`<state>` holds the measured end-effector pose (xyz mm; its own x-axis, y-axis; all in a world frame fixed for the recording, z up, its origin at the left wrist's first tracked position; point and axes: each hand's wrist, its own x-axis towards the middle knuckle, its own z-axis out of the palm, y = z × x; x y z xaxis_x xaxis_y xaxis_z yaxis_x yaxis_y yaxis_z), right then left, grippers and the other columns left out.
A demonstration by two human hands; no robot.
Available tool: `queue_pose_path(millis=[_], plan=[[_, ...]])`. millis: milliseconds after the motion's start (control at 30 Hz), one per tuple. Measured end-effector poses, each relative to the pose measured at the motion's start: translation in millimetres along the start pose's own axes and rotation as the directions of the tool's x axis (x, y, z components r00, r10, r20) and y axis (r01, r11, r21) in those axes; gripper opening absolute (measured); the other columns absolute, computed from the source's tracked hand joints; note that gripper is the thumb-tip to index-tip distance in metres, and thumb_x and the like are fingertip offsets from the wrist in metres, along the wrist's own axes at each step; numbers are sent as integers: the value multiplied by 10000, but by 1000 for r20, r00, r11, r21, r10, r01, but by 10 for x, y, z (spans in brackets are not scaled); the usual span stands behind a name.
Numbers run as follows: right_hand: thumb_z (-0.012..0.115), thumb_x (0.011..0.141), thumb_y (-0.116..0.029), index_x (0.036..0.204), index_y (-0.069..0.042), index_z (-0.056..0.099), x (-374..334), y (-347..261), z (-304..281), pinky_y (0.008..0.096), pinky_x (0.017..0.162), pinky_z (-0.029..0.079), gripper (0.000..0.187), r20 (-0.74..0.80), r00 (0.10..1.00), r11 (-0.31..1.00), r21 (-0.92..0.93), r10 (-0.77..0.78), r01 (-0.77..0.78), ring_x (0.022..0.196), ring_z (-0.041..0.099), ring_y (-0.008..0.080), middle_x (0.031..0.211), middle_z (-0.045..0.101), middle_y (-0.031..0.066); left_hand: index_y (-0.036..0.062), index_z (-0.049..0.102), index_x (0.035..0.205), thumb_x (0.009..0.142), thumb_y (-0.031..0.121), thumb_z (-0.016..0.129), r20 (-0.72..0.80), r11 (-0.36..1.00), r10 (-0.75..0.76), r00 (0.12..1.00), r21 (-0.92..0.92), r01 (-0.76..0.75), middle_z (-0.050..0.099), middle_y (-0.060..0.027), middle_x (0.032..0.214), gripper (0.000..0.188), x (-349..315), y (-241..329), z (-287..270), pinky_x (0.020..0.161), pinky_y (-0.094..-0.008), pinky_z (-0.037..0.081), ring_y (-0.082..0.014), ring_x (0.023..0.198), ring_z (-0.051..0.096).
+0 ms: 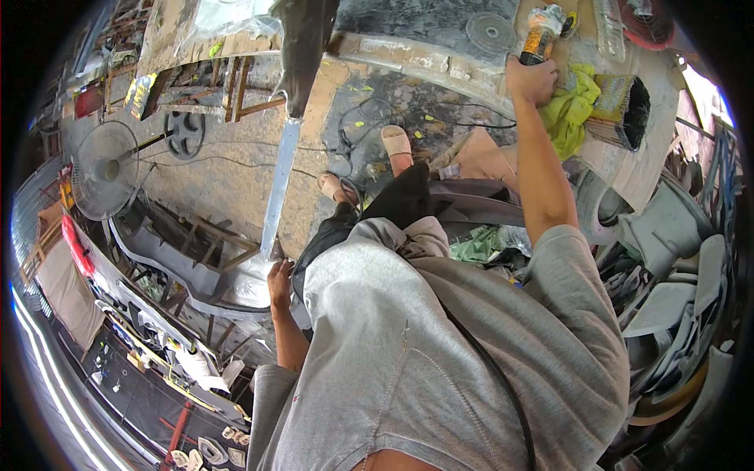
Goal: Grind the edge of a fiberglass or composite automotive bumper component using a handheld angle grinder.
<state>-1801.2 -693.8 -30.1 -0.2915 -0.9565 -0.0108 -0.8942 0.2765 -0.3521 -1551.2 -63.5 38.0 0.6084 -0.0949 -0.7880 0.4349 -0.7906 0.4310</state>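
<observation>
My right hand (pixel 534 82) reaches up to the bench at the upper right, closed round the lower end of an angle grinder (pixel 539 43). The grinder has an orange and black body and a whitish, dusty head. A crumpled yellow-green cloth (pixel 572 118) lies beside that hand, against an open rectangular tin (pixel 616 110) tipped on its side. Down at my left side hangs my left hand (pixel 279 284), its fingers loosely bent with nothing visible in them. A long pale strip (pixel 281 184) ends close to these fingers; I cannot tell whether they touch.
A round grey disc (pixel 490 33) lies on the bench. Cables (pixel 345 133) run over the stained floor near my sandalled feet. At left stand a pedestal fan (pixel 106 169) and a dark bumper-like part (pixel 177 275). Grey panels (pixel 667 306) are piled at right.
</observation>
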Motion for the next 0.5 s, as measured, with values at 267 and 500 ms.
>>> queue_pose_path(millis=[267, 500], plan=[[734, 688, -434, 1201, 35, 435, 28, 66, 45, 509, 896, 455, 757, 15, 1000, 999, 49, -11, 10, 1075, 536, 428, 1169, 514, 259, -41, 615, 1005, 942, 254, 541, -10, 997, 63, 998, 53, -62, 675, -153, 996, 311, -34, 40, 33, 836, -327, 452, -219, 929, 631], [751, 688, -392, 1212, 53, 417, 14, 96, 56, 522, 898, 439, 765, 7, 999, 989, 139, -44, 42, 1063, 524, 446, 1155, 497, 275, -45, 605, 1051, 944, 242, 542, -6, 999, 40, 999, 27, -40, 671, -156, 1015, 312, -26, 9, 19, 818, -322, 465, -237, 949, 639]])
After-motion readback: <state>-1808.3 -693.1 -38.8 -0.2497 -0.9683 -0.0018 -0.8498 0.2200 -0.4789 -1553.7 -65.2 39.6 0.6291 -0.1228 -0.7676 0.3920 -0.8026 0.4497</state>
